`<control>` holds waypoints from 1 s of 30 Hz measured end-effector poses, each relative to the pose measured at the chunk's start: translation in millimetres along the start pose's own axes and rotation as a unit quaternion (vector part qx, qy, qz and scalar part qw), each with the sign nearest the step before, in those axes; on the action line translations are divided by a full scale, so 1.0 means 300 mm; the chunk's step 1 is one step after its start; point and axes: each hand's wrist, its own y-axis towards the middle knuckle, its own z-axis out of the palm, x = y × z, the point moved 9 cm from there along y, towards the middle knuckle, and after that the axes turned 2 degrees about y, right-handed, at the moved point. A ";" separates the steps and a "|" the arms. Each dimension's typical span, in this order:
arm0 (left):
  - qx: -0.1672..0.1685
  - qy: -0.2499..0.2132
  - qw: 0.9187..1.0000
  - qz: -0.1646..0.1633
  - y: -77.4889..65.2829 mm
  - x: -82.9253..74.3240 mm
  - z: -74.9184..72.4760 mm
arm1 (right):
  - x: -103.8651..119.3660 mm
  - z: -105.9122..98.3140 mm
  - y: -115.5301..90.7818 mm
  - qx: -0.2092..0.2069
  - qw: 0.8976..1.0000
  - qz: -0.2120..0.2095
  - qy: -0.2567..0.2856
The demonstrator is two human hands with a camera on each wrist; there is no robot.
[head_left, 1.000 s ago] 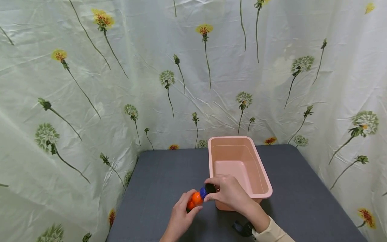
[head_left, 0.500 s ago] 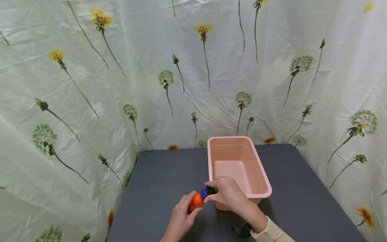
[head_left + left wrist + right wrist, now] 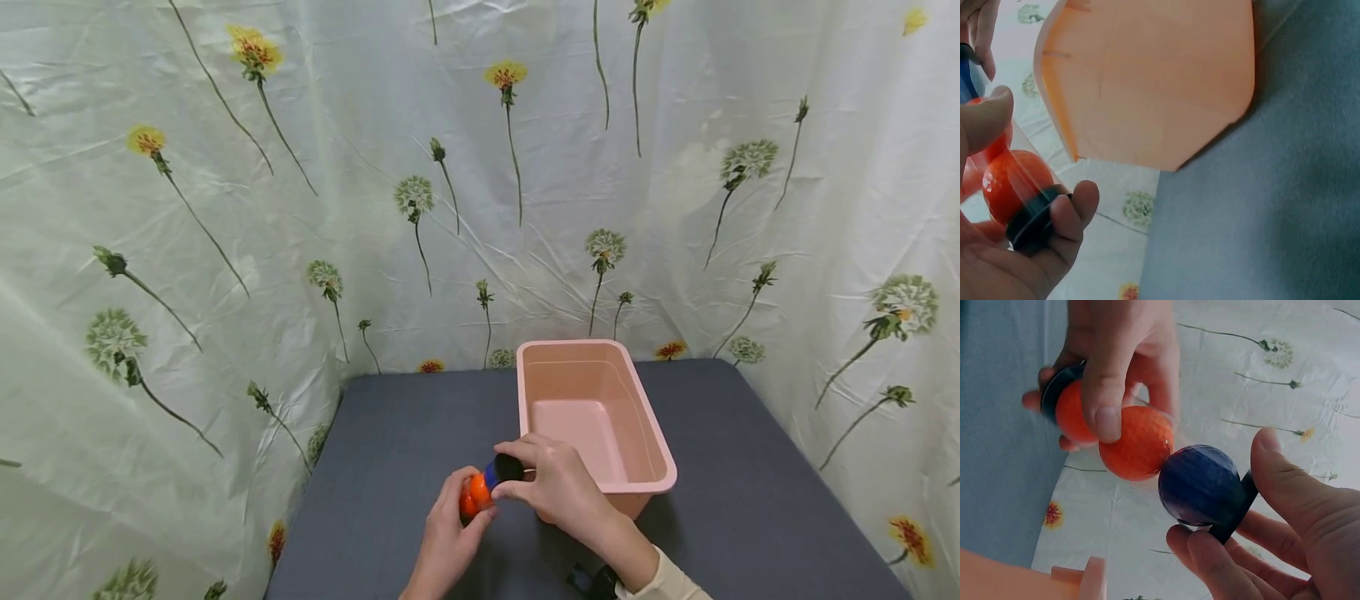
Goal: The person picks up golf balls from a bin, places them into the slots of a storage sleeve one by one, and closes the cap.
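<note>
Both hands hold a clear tube with two orange balls and a blue ball inside. My left hand curls round the orange end, its thumb along the tube's side. At that end sits a black cap, with left fingers against it in the left wrist view. My right hand pinches the black cap at the blue end between thumb and fingers. The tube is tilted above the table, in front of a pink bin. Whether the right-hand cap is loose cannot be told.
The pink bin stands on a dark grey table, close beyond the right hand. A black strap-like object shows beneath the right wrist. A white curtain printed with dandelions hangs behind and at both sides.
The right hand and the tube have shifted slightly left, and the black cap at the blue end now faces the head camera more. Both hands keep their hold.
</note>
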 end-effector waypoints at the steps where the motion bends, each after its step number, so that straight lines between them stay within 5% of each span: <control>1: -0.005 -0.013 1.000 -0.007 0.002 0.005 0.000 | 0.002 0.002 0.000 0.001 1.000 -0.001 0.012; 8: -0.066 -0.003 0.998 0.016 0.028 0.009 -0.006 | 0.006 0.011 -0.003 0.028 0.998 -0.017 0.056; 15: -0.085 -0.044 0.993 -0.064 0.070 0.112 0.037 | -0.026 -0.090 -0.035 -0.015 0.999 -0.026 0.043; 24: -0.093 -0.054 0.991 -0.086 0.121 0.218 0.086 | -0.171 -0.286 -0.139 -0.063 0.996 0.051 -0.023; 30: -0.083 -0.027 0.991 -0.099 0.120 0.278 0.141 | -0.260 -0.344 -0.216 -0.086 0.990 0.100 -0.047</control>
